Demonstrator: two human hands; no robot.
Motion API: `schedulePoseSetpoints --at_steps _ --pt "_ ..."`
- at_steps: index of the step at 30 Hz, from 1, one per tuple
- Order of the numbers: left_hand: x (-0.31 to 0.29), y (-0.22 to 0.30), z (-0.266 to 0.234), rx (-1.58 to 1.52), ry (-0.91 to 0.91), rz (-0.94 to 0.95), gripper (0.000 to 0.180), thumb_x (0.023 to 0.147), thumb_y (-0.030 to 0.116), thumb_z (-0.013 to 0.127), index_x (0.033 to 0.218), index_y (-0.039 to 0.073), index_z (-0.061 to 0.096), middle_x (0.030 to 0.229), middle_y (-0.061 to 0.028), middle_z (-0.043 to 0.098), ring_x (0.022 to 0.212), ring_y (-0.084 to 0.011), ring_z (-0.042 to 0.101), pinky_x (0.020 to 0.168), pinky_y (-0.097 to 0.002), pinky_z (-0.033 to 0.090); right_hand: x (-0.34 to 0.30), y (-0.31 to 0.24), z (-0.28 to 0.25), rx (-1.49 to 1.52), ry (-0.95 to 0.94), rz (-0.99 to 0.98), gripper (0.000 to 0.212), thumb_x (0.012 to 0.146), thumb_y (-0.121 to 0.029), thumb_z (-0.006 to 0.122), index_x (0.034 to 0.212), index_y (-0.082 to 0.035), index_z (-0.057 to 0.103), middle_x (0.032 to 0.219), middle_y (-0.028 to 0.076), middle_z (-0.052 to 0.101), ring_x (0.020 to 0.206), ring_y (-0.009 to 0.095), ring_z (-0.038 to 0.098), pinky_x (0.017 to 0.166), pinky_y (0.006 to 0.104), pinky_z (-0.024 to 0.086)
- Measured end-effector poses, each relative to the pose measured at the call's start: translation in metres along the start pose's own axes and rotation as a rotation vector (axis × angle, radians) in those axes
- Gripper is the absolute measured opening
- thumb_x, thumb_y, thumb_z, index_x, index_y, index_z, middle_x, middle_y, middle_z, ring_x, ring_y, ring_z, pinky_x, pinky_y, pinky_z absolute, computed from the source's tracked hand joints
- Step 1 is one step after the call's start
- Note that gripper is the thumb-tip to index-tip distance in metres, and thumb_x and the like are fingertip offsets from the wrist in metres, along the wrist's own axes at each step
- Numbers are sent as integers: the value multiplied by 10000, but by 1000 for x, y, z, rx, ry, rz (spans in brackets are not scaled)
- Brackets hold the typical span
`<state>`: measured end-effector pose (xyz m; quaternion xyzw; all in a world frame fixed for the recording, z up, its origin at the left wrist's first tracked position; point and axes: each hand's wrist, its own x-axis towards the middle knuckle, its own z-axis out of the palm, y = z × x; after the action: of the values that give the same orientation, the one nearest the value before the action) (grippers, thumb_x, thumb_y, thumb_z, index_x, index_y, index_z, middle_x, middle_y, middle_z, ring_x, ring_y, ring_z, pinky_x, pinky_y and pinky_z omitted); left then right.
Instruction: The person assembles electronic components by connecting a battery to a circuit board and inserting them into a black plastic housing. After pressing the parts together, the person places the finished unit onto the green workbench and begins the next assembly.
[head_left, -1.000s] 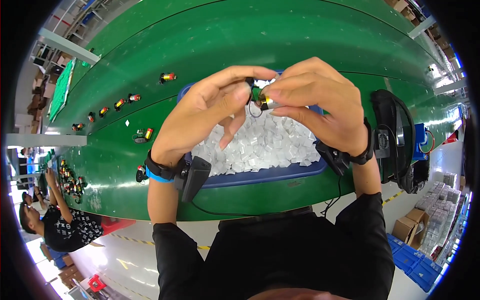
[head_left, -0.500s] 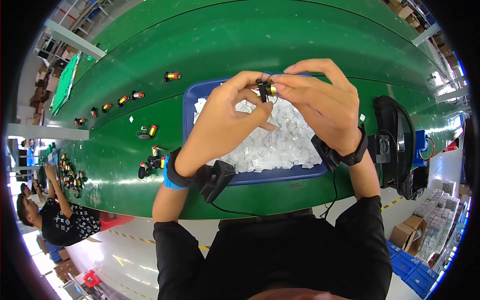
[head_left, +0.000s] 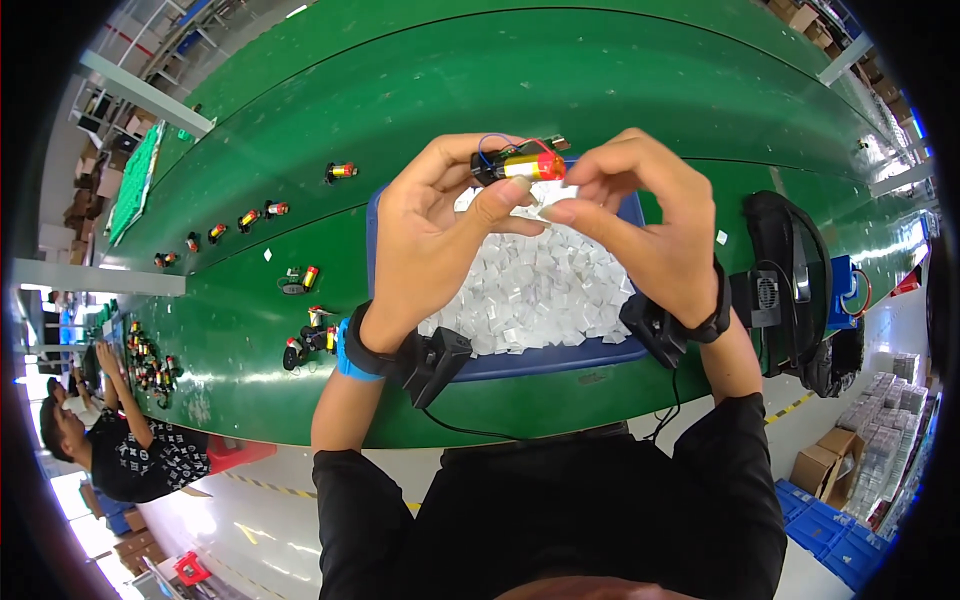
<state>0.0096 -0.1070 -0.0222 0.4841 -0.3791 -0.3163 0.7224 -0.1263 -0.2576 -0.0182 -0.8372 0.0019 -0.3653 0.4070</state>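
My left hand (head_left: 440,225) holds a small battery assembly above the tray, thumb below and fingers behind it. The assembly has a yellow and red cylindrical battery (head_left: 530,167), a black holder (head_left: 485,167) at its left end, thin red and blue wires, and a small circuit board (head_left: 546,144) along its top. Close to the battery's red end, my right hand (head_left: 645,205) has its fingers curled toward the thumb. Something white shows between those fingertips, but whether they grip it is unclear. Beneath both hands, a blue tray (head_left: 540,365) holds a heap of small white squares (head_left: 540,290).
Similar battery assemblies (head_left: 248,220) stand spaced along the green table (head_left: 420,70) at left, with others (head_left: 318,335) near my left wrist. A black bag (head_left: 785,290) lies at right. Another person (head_left: 150,440) works beside a battery cluster (head_left: 150,360) at far left.
The battery assembly has turned in my left hand, so its battery and wires now show. My right hand has let go of its black part and moved to the red end.
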Motion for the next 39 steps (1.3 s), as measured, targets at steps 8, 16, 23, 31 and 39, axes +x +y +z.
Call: schedulePoseSetpoints --at_steps 8,16,23,31,39 --pt "-3 -9 1 405 13 362 316 852 -30 710 1153 -60 621 1078 -145 689 972 -183 675 777 -319 627 -7 -10 11 296 31 231 151 899 -31 688 1029 47 690 848 72 654 584 78 594 509 195 469" --pt "-2 -2 3 691 2 607 305 807 -61 726 1103 -5 676 1041 -144 701 840 -184 694 693 -279 610 -10 -13 13 386 -13 240 137 921 -28 654 1010 61 707 880 100 670 577 82 592 495 203 470" --pt "11 -3 -6 408 121 221 213 874 39 702 1081 -3 678 959 -82 702 767 -116 628 571 -229 548 -4 -7 12 190 -73 261 222 895 -26 679 1110 31 672 976 96 674 650 73 608 554 194 488" --pt "68 -55 -191 1064 89 -685 409 927 366 676 1133 13 668 887 -26 646 807 -87 560 709 -270 466 -8 -21 5 123 -54 177 365 841 6 713 1195 -8 624 1051 68 666 705 54 609 608 196 497" --pt "-19 -12 -273 1208 90 -346 421 869 426 730 937 16 664 806 -85 656 760 -210 618 702 -343 499 -8 -23 2 38 -44 86 272 830 12 713 1096 -20 671 1037 78 664 703 77 615 608 206 490"
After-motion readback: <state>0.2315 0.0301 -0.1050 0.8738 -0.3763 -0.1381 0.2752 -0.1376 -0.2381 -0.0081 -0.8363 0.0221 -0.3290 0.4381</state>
